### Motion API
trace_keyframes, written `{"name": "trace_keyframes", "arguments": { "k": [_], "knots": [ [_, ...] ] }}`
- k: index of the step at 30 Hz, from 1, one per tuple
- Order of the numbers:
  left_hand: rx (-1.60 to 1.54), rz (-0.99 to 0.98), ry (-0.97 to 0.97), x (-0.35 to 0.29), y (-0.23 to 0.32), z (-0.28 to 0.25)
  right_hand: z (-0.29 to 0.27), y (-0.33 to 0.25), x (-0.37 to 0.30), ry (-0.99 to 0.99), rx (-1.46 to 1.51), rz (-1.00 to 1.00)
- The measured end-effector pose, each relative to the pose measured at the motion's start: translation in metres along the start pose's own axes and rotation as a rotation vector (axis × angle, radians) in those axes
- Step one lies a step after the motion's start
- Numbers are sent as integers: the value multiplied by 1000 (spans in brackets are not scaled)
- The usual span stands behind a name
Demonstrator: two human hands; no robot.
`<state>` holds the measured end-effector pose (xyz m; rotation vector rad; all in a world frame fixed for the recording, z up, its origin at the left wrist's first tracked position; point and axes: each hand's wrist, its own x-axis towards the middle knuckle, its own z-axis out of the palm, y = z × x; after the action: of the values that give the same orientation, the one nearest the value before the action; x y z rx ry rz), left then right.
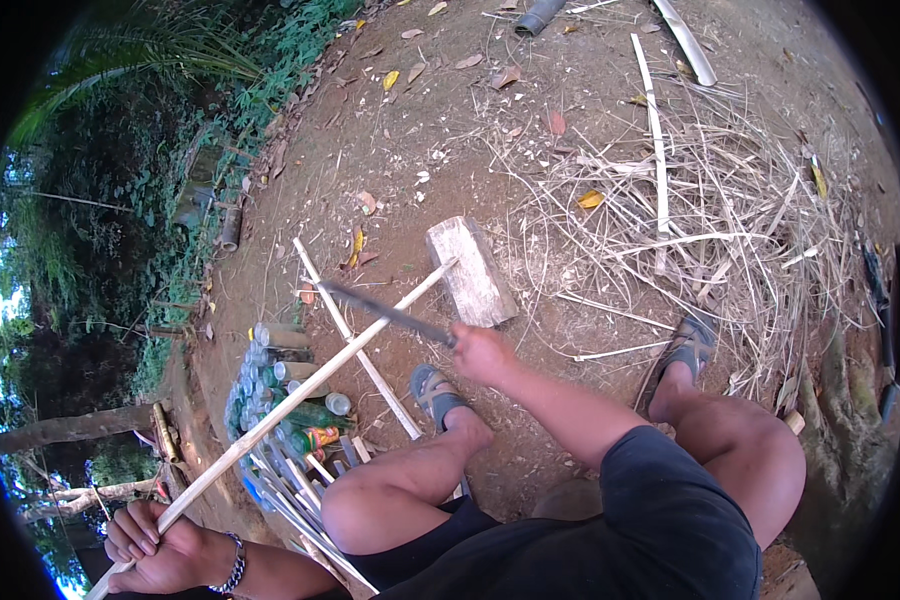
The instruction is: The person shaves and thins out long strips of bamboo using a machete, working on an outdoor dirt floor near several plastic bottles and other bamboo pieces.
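Gripping the near end of a long, pale split bamboo strip (300, 392), the left hand (160, 550) sits at the near left, fingers curled tight round the strip. Its long axis runs diagonally from that hand up and to the right, and its far tip rests on a pale rectangular wooden block (472, 270) lying on the bare brown earth (410, 130). The right hand (482, 352) is closed round the handle of a dark, long-bladed knife (385, 312); the blade points left and slightly far, crossing over the strip just short of the block. A second thin pale bamboo strip (355, 340) lies on the ground, slanting from far left to near right under the held one. Near the left knee lies a cluster of plastic bottles (290, 390) and a bundle of thin slats (295, 490). Feet in grey sandals (435, 392) rest on the ground, and a heap of dry bamboo shavings (710, 220) spreads to the far right.
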<state>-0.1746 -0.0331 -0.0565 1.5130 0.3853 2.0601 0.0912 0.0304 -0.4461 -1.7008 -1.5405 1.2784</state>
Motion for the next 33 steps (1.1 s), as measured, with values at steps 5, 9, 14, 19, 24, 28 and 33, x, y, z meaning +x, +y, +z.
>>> {"name": "trace_keyframes", "arguments": {
  "k": [5,9,14,19,24,28,33],
  "knots": [
    [62,-27,36,5,2,1,-3,71,29,111,48,268],
    [6,-8,-27,8,0,-6,-12,13,-2,-88,23,56],
    [-100,-57,-165,8,-7,-5,9,98,37,67,33,333],
    [-119,-14,-70,-3,-11,0,-10,100,42,-21,-163,335],
    [-59,43,56,-2,-11,-13,2,67,31,61,-64,389],
    [-41,65,98,-7,-5,-16,22,49,8,100,-82,272],
    [103,78,89,1,-7,-24,11,113,35,-29,-77,381]
  ]
}}
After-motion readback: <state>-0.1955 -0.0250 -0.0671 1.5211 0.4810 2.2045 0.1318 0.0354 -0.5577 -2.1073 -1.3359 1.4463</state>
